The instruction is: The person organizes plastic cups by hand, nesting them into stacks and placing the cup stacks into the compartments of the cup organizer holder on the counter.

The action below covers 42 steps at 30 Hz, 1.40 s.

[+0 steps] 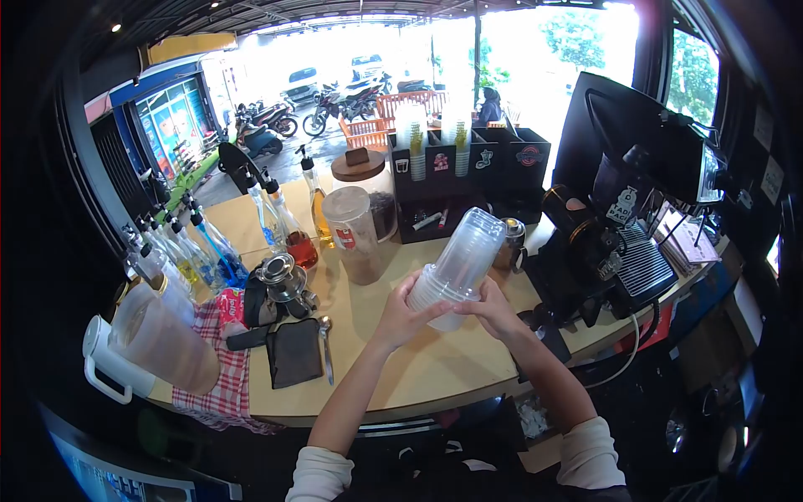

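A stack of clear plastic cups [470, 253] is held between my two hands above the wooden counter [418, 376], its top leaning to the right. My left hand [407, 311] wraps the lower part of the stack from the left side. On the other side, my right hand [495, 313] grips the same lower part, both thumbs lying across the front. Behind the stack stands a clear tall container [355, 238] with a red label and brown contents. A spoon [326, 347] lies left of my left hand, beside a dark folded cloth [294, 353].
Pump bottles [226, 251] line the left side, near a lidded pitcher [163, 343] on a checked cloth [227, 339]. A black organizer [464, 171] holding cups stands at the back. On the right are a black coffee machine [577, 247] and a monitor [627, 138].
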Available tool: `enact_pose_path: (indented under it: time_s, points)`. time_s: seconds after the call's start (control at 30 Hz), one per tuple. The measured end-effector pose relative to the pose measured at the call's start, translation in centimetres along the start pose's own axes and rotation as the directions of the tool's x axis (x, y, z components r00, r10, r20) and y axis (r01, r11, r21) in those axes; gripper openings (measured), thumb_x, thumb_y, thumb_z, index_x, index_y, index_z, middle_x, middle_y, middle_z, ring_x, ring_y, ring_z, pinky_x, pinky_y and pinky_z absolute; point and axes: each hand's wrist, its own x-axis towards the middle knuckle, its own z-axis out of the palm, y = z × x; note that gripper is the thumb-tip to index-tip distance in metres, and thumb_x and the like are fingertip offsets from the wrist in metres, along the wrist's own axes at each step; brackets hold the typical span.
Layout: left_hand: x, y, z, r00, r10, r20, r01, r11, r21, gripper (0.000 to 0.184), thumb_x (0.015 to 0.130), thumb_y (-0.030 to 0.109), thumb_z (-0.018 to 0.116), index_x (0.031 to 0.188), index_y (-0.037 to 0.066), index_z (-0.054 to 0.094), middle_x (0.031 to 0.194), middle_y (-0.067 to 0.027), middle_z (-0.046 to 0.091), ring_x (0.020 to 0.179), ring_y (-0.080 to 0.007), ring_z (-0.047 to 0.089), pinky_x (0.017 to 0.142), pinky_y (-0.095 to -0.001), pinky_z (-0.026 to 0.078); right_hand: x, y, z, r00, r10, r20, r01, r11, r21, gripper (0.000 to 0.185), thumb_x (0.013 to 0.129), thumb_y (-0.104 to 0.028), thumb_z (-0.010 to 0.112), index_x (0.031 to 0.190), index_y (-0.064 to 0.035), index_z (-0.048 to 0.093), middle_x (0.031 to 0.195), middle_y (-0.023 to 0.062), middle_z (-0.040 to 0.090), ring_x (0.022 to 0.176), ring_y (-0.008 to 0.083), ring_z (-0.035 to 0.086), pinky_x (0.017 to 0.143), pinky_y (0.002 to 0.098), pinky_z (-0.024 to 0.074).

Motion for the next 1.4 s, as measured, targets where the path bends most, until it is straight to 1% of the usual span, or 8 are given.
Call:
enact_pose_path:
  time_s: [0.17, 0.5, 0.73, 1.03, 1.13, 1.23, 1.3, 1.4]
  points:
    - [-0.2, -0.7, 0.4, 0.999, -0.033, 0.023, 0.034, 0.999, -0.023, 0.071, 0.068, 0.028, 0.078, 0.123, -0.001, 0.044, 0.110, -0.0101, 0.055, 0.101, -0.0169, 0.054, 0.088, -0.0307, 0.044, -0.4, -1.2, -1.2, 0.993, -0.045, -0.113, 0.065, 0.981, 0.182, 0.060, 0.065, -0.005, 0.073, 0.118, 0.0010, 0.045, 0.109, 0.0092, 0.057, 0.102, 0.0181, 0.056, 0.092, 0.0328, 0.0411]
    - [0.0, -3.8, 0.5, 0.989, -0.036, -0.143, 0.053, 0.992, 0.117, 0.069, 0.065, 0.029, 0.081, 0.115, 0.000, 0.043, 0.110, -0.0162, 0.055, 0.102, -0.0185, 0.054, 0.086, -0.0322, 0.045, 0.2, -5.2, -4.5, 0.898, -0.274, -0.343, 0.225, 0.958, -0.176, 0.061, 0.065, -0.008, 0.075, 0.118, 0.0006, 0.046, 0.109, 0.0084, 0.057, 0.102, 0.0167, 0.055, 0.090, 0.0310, 0.0415]
    - [2.3, -9.3, 0.6, 0.921, 0.141, -0.362, 0.048, 0.883, 0.466, 0.069, 0.066, 0.030, 0.079, 0.112, -0.003, 0.039, 0.106, -0.0197, 0.049, 0.103, -0.0283, 0.050, 0.090, -0.0385, 0.041, -1.2, -6.6, -3.1, 0.935, -0.273, -0.226, 0.153, 0.886, -0.438, 0.089, 0.058, -0.018, 0.084, 0.129, 0.0024, 0.033, 0.122, 0.0134, 0.047, 0.111, 0.0206, 0.049, 0.092, 0.0326, 0.0408]
    - [1.3, -9.6, 1.1, 0.956, 0.253, -0.148, -0.122, 0.803, 0.584, 0.082, 0.064, 0.027, 0.080, 0.122, -0.002, 0.029, 0.116, -0.0197, 0.035, 0.113, -0.0337, 0.039, 0.098, -0.0383, 0.034, -1.5, -9.2, -0.2, 0.906, -0.403, 0.126, 0.339, 0.517, -0.786, 0.091, 0.056, -0.017, 0.081, 0.132, -0.0054, 0.032, 0.121, 0.0140, 0.042, 0.115, 0.0280, 0.044, 0.096, 0.0371, 0.0385]
    - [1.6, -9.0, -0.1, 0.970, 0.200, -0.140, -0.133, 0.915, 0.381, 0.085, 0.066, 0.029, 0.078, 0.126, -0.001, 0.027, 0.122, -0.0181, 0.034, 0.117, -0.0331, 0.037, 0.100, -0.0386, 0.032, -1.3, -8.7, 1.0, 0.894, -0.387, 0.225, 0.398, 0.459, -0.794, 0.088, 0.054, -0.014, 0.078, 0.131, -0.0115, 0.035, 0.125, 0.0142, 0.035, 0.116, 0.0320, 0.041, 0.098, 0.0394, 0.0365]
    - [1.0, -6.0, -3.4, 0.991, 0.131, 0.029, -0.110, 0.664, 0.739, 0.082, 0.069, 0.033, 0.076, 0.128, 0.000, 0.029, 0.130, -0.0164, 0.032, 0.122, -0.0299, 0.034, 0.101, -0.0383, 0.031, -0.8, -8.9, 1.3, 0.880, -0.389, 0.273, 0.422, 0.377, -0.825, 0.086, 0.056, -0.009, 0.074, 0.132, -0.0142, 0.035, 0.125, 0.0150, 0.035, 0.116, 0.0340, 0.042, 0.096, 0.0409, 0.0372]
    - [-0.5, -2.1, -4.3, 0.911, 0.013, -0.412, -0.109, 0.971, -0.211, 0.075, 0.074, 0.035, 0.072, 0.128, 0.001, 0.033, 0.133, -0.0134, 0.034, 0.126, -0.0253, 0.033, 0.102, -0.0384, 0.031, -1.0, -9.8, 2.3, 0.887, -0.338, 0.314, 0.411, 0.271, -0.870, 0.085, 0.057, -0.006, 0.072, 0.133, -0.0153, 0.034, 0.126, 0.0156, 0.034, 0.115, 0.0345, 0.041, 0.095, 0.0416, 0.0373]
    - [-3.5, 5.0, -2.7, 0.921, 0.307, -0.241, -0.381, 0.838, -0.390, 0.069, 0.073, 0.026, 0.074, 0.125, 0.001, 0.037, 0.128, -0.0124, 0.041, 0.122, -0.0219, 0.038, 0.101, -0.0361, 0.034, -0.6, -9.1, 3.9, 0.896, -0.235, 0.377, 0.424, 0.204, -0.882, 0.084, 0.060, -0.001, 0.067, 0.135, -0.0171, 0.032, 0.129, 0.0162, 0.032, 0.115, 0.0353, 0.042, 0.093, 0.0428, 0.0383]
